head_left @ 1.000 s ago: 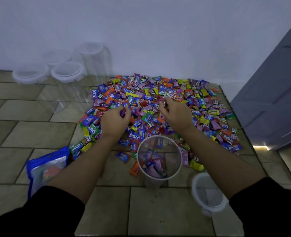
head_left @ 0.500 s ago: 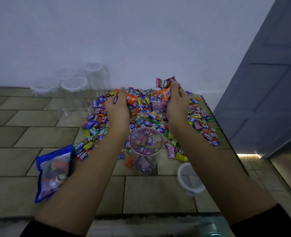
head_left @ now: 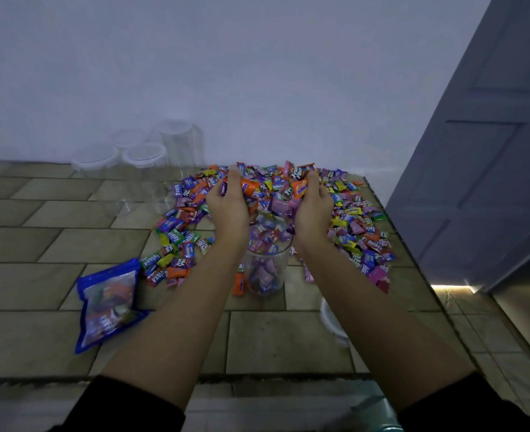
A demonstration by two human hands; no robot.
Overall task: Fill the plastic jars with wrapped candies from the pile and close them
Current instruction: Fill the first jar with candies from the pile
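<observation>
Our left sleeve [head_left: 126,410] and right sleeve [head_left: 466,403] are plain black. They end near our elbows; forearms, left hand [head_left: 229,205] and right hand [head_left: 313,208] are bare.

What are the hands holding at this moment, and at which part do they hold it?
The left hand and right hand together grip a bunch of candies from its two sides, above the jar.
</observation>
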